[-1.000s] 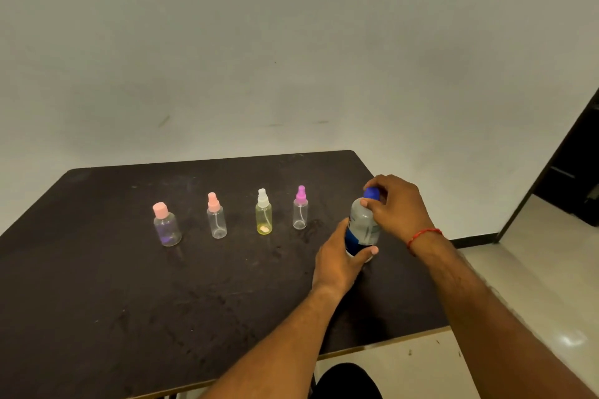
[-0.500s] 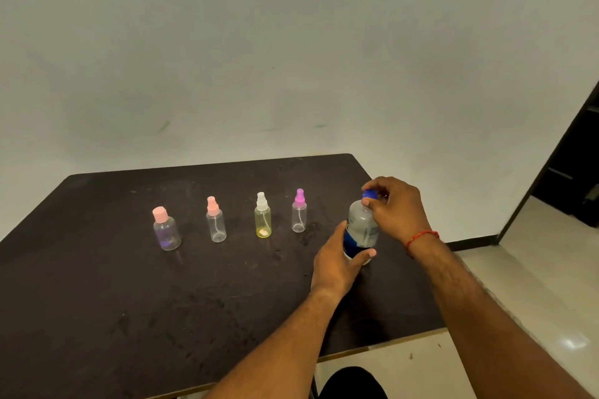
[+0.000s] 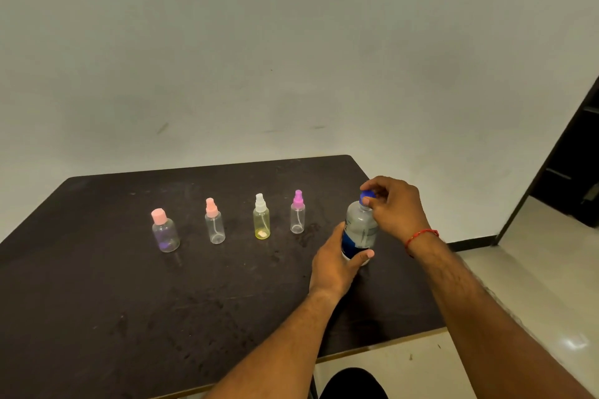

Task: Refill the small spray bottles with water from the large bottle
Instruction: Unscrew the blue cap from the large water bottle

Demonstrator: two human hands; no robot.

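upright, large bottle (image 3: 359, 230) in left hand (image 3: 337, 264); right hand (image 3: 397, 207) pinches cap (image 3: 367, 194)

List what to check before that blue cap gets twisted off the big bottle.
1. Large bottle upright on the table: ok.
2. Left hand grips its lower body: ok.
3. Right hand pinches the blue cap: ok.
4. Cap already loosened: cannot tell.
5. Four small bottles opened for filling: not ok, all capped.
6. Those bottles stand apart from both hands: ok.
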